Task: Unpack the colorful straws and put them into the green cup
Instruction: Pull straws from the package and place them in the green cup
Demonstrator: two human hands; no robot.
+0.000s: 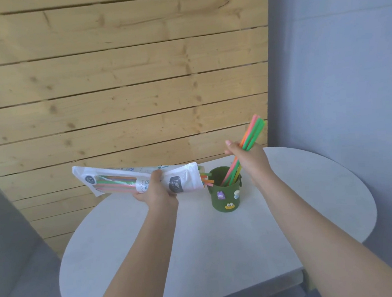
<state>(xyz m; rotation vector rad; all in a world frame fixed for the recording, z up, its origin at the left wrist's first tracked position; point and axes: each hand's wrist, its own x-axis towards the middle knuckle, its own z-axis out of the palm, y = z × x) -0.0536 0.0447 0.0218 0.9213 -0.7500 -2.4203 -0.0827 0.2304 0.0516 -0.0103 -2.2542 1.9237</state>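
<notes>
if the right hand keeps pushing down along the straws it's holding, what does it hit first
Probably the green cup: the right hand grips a bunch of straws whose lower ends already sit inside it, so its rim lies first in that line.

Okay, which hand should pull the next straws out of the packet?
Right. The left hand grips the packet, whose open end faces the green cup; the right hand, holding straws over the cup, is nearest.

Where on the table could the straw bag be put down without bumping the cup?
The white table is bare in front of the green cup, toward the person, and to the cup's right. It is crowded around the cup's mouth: the right hand holds straws there, and the left hand's bag pokes close.
</notes>
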